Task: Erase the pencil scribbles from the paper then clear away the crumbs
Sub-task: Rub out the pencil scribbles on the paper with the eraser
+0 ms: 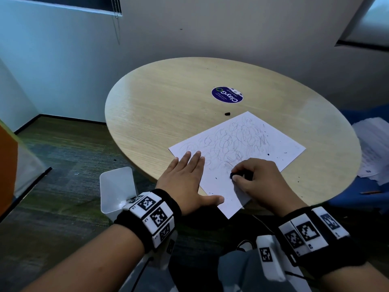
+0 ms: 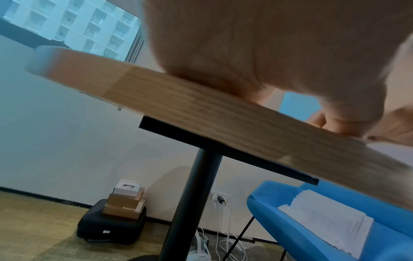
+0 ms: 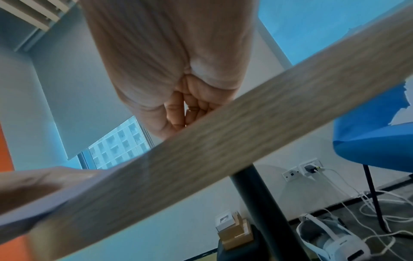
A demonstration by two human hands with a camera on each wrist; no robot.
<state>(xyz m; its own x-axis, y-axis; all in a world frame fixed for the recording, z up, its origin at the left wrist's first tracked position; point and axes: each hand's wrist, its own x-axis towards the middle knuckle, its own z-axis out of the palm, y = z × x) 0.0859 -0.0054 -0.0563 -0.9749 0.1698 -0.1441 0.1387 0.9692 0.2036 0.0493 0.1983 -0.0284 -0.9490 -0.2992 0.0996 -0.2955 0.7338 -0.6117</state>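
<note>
Head view, looking down on a round wooden table (image 1: pixel 168 106): white paper (image 1: pixel 252 140) lying at the near right of the top, near corner hanging just over the rim, covered in grey pencil scribbles (image 1: pixel 231 140). Left hand (image 1: pixel 187 182) pressed flat on the sheet's near left edge, fingers straight and together, thumb spread along the near edge. Right hand (image 1: pixel 259 182) curled over the paper's near part, thumb and fingertips pinching a small dark eraser (image 1: pixel 233 175) down against the sheet. Dark crumbs (image 1: pixel 268 154) scattered across the paper's right half and onto the wood beyond. One larger dark bit (image 1: pixel 227 113) alone on the table just past the far corner of the sheet. Purple round sticker (image 1: pixel 227 95) farther back. White bin (image 1: pixel 116 190) on the floor beside the left wrist.

Left wrist view, from below the rim: only the table edge, the black pedestal (image 2: pixel 190 203), stacked boxes (image 2: pixel 126 201) against the wall and a blue chair (image 2: pixel 312 238) carrying a pile of sheets (image 2: pixel 330 217); no scribbles or eraser visible.

Right wrist view: curled fingers (image 3: pixel 192 109) bunched above the edge, eraser hidden, paper corner (image 3: pixel 33 199) jutting over the rim, plugged wall socket (image 3: pixel 310 168) behind.
</note>
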